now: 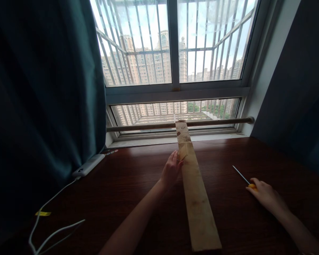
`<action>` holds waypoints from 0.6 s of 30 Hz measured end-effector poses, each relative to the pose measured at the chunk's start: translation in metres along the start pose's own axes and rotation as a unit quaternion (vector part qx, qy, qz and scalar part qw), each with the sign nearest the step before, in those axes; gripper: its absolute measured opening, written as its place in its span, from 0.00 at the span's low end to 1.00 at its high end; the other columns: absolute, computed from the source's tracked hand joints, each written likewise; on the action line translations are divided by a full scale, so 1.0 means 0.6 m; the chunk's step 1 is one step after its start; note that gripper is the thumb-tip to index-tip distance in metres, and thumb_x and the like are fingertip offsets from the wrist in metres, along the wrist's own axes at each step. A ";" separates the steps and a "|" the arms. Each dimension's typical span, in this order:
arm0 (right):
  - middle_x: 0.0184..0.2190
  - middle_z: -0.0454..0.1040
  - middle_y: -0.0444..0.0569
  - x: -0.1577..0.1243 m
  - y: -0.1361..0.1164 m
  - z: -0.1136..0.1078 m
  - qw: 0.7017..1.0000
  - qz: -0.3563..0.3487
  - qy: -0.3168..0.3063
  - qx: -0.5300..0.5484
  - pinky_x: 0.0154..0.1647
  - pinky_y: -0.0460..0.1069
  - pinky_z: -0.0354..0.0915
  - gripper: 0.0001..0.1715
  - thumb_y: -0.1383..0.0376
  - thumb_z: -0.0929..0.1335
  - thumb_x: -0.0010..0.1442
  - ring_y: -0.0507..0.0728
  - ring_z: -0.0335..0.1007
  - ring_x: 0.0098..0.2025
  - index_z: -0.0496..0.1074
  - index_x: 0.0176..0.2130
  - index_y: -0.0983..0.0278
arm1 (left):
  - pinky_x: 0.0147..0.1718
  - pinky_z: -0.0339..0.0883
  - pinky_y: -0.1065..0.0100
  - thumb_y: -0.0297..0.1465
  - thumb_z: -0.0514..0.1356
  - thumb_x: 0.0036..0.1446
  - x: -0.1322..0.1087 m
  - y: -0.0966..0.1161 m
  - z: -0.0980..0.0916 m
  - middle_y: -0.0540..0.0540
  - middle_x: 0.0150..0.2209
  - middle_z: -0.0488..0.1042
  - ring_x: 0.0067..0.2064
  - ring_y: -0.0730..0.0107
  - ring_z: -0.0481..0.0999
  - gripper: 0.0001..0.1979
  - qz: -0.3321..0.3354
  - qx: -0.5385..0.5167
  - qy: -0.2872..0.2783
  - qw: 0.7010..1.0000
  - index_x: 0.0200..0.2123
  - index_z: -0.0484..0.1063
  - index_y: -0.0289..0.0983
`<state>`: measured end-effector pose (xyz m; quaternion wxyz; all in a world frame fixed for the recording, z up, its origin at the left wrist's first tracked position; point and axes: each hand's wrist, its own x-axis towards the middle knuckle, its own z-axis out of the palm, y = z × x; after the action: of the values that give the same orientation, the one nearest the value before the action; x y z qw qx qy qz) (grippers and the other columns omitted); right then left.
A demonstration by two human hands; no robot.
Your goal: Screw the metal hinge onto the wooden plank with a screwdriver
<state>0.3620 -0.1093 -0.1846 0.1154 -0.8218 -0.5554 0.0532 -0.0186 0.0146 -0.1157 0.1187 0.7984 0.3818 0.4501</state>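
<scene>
A long, pale wooden board [198, 198] lies on the dark table, running away from me, its far end at the rail by the window. That far end is rough, with splintered and dark patches. My left hand [172, 166] is closed at the board's left edge, near the far end, fingers and thumb against the wood. A thin sliver-like piece shows by the thumb, too small to make out. To the right of the board and apart from it, my right hand [266, 194] grips the yellow handle of a screwdriver [241, 174], whose thin shaft points forward and left.
The brown table [149, 156] reaches to the window sill. A wooden rail [215, 123] crosses before the barred window. On the left are a dark curtain [48, 78], a white power strip [90, 165], a white cable [58, 194] and a yellow strip [43, 214].
</scene>
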 end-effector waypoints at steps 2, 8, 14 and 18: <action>0.38 0.72 0.58 -0.002 -0.002 -0.001 1.000 -0.002 0.010 0.007 0.33 0.53 0.63 0.22 0.57 0.61 0.56 0.65 0.71 0.37 0.66 0.47 0.66 | 0.57 0.52 0.56 0.34 0.48 0.60 -0.008 0.001 0.000 0.37 0.56 0.61 0.59 0.58 0.58 0.21 -0.013 -0.041 0.014 0.999 0.55 0.58 0.36; 0.23 0.73 0.51 -0.008 -0.015 -0.016 0.992 -0.002 0.076 0.103 0.31 0.54 0.65 0.31 0.57 0.59 0.57 0.65 0.72 0.29 0.60 0.57 0.65 | 0.42 0.65 0.62 0.39 0.58 0.52 -0.021 -0.004 0.014 0.39 0.35 0.75 0.40 0.58 0.73 0.14 -0.156 -0.237 0.082 0.955 0.35 0.73 0.34; 0.37 0.75 0.52 -0.024 -0.054 -0.050 0.849 0.018 -0.001 0.527 0.36 0.51 0.70 0.26 0.56 0.66 0.53 0.61 0.73 0.38 0.68 0.49 0.64 | 0.36 0.67 0.65 0.34 0.64 0.43 -0.007 -0.013 0.035 0.41 0.35 0.75 0.38 0.61 0.74 0.13 -0.325 -0.508 0.160 0.782 0.33 0.72 0.33; 0.45 0.72 0.52 -0.043 -0.096 -0.071 0.704 -0.010 -0.108 0.702 0.49 0.49 0.66 0.25 0.62 0.69 0.52 0.60 0.67 0.49 0.67 0.50 0.61 | 0.35 0.68 0.66 0.29 0.64 0.42 -0.005 -0.013 0.040 0.43 0.36 0.75 0.36 0.66 0.75 0.13 -0.378 -0.586 0.171 0.697 0.34 0.70 0.35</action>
<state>0.3097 -0.1182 -0.1298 0.5991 -0.4861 -0.3738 0.5148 -0.0039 0.0211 -0.1353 0.6549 0.2654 0.3243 0.6288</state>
